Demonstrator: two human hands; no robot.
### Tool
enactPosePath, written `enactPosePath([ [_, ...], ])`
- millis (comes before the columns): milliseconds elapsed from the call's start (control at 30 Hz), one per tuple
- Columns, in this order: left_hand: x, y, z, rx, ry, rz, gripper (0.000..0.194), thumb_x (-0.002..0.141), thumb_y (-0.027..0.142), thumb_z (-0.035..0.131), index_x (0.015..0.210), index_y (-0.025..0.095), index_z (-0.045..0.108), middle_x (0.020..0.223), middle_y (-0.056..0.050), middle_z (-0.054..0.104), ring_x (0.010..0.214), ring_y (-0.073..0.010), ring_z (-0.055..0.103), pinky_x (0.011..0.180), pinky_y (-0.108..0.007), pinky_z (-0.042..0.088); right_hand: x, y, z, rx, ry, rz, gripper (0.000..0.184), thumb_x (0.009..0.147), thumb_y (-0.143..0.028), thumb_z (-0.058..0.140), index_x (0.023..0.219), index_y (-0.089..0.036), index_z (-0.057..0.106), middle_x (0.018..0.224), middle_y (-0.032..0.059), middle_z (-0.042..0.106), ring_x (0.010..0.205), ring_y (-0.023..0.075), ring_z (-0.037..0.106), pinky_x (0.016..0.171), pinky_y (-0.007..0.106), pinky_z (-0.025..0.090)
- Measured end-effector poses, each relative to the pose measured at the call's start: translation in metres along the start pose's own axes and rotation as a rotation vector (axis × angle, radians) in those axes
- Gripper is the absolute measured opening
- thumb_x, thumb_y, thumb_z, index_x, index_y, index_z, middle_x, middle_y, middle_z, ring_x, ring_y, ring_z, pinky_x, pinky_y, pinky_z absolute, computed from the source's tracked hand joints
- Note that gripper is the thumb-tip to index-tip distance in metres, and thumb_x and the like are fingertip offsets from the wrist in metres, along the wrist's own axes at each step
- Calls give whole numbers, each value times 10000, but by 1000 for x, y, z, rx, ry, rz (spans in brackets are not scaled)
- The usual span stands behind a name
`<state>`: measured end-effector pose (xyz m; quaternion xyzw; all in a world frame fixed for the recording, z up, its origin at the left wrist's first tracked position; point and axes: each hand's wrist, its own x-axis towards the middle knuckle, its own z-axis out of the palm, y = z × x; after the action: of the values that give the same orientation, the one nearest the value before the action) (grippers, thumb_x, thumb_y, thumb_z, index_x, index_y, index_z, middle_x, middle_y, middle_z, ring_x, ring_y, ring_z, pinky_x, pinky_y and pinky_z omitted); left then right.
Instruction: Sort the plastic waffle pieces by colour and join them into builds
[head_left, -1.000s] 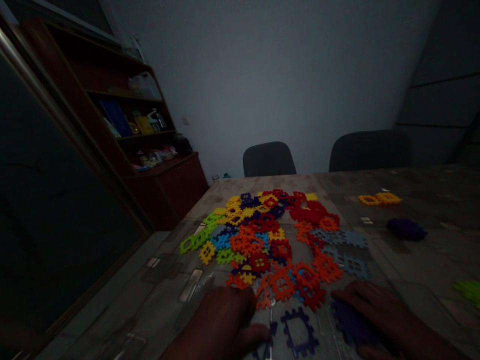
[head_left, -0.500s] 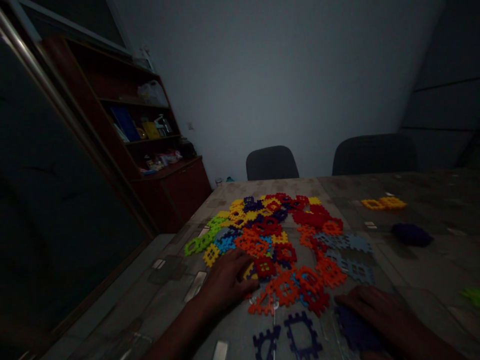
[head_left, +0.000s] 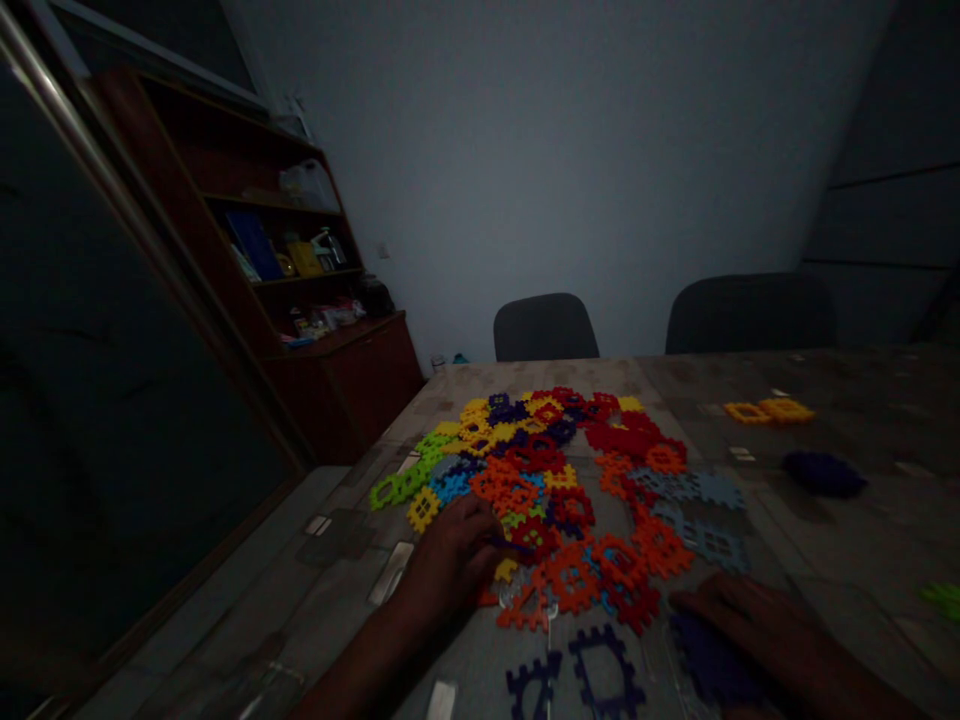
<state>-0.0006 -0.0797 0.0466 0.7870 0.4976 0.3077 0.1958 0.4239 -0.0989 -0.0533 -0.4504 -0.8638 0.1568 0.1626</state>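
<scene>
At the near left edge of a pile of toothed plastic building tiles (head_left: 525, 455), my left hand (head_left: 457, 545) is closed on a thin purple tile (head_left: 516, 546), seen nearly edge-on. A small yellow tile (head_left: 506, 570) lies just below those fingers, and a red tile (head_left: 534, 535) is right beside them. On the near right, my right hand (head_left: 750, 610) grips a solid purple tile (head_left: 709, 655), its fingers over the top and the thumb partly showing at the lower edge. Between the hands lie a purple frame tile (head_left: 606, 672) and another purple tile (head_left: 534, 690), cut off below.
Orange tiles (head_left: 574, 578) and grey tiles (head_left: 701, 535) spread along the pile's near and right sides. Farther right on the table (head_left: 840, 560) are yellow tiles (head_left: 769, 411), a purple stack (head_left: 823, 472) and a green piece (head_left: 943, 598). Two chairs (head_left: 546, 328) stand behind.
My left hand has lifted slightly and turned, and a purple tile now sticks out from its fingers. The yellow tile beneath shows more fully. My right hand has hardly moved.
</scene>
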Motion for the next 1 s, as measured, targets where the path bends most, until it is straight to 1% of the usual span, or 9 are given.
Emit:
enactPosePath([
  [100,0,5,-2,-114,-12,47,164,865,98,594,862,182,735,942,-84,690,898,-229,662,795,-328,487,-5,1,-3,31,7,12,758,865,-564,733,1567,-420,486,1604,67,530,1446,428,491,1133,577,483],
  [233,-5,19,2,-273,-114,130,118,897,172,678,822,201,762,943,-63,742,897,-199,700,808,-296,521,-11,-6,-15,10,-9,22,770,896,-547,732,1596,-438,431,1645,37,471,1464,403,471,1141,559,482],
  [400,-15,35,11,-376,-234,189,192,950,204,639,837,201,794,989,-78,750,909,-187,724,812,-280,547,-7,-17,-18,-66,79,2,578,964,-487,673,1526,-430,552,1555,28,586,1391,372,570,1102,541,536],
  [533,-16,46,11,-392,-316,231,340,1047,360,561,882,193,807,1039,-118,748,942,-208,725,839,-304,562,0,-29,-25,-112,189,-123,464,975,-406,618,1438,-408,650,1406,38,709,1256,370,681,1067,553,570],
  [600,-17,49,10,-370,-343,241,390,1063,415,526,905,196,806,1068,-128,744,958,-220,723,853,-324,567,2,-34,-30,-141,235,-184,452,977,-367,588,1421,-414,657,1367,34,731,1208,369,705,1055,571,573],
  [700,-21,47,8,-338,-376,257,358,1069,373,513,947,205,804,1092,-120,745,973,-218,720,872,-333,568,3,-39,-35,-141,261,-273,450,990,-342,539,1419,-423,651,1315,29,756,1158,356,723,1048,578,566],
  [833,-35,39,5,-334,-399,239,302,1072,293,522,998,212,803,1109,-115,755,1019,-220,724,899,-329,564,15,-51,-41,-44,210,-350,406,1007,-317,508,1353,-421,694,1166,28,807,1035,320,758,1037,548,560],
  [933,-45,34,2,-304,-380,231,268,1060,246,531,1121,232,791,1171,-115,751,1082,-225,715,941,-334,555,34,-76,-51,-5,56,-413,356,998,-291,531,1277,-405,720,1071,28,824,957,293,769,974,495,582],
  [1000,-50,33,1,-271,-347,228,285,1037,187,538,1206,244,760,1210,-106,746,1126,-226,702,975,-341,545,49,-98,-56,-25,30,-448,308,990,-249,520,1176,-354,742,1007,42,820,922,275,758,907,452,585],
])
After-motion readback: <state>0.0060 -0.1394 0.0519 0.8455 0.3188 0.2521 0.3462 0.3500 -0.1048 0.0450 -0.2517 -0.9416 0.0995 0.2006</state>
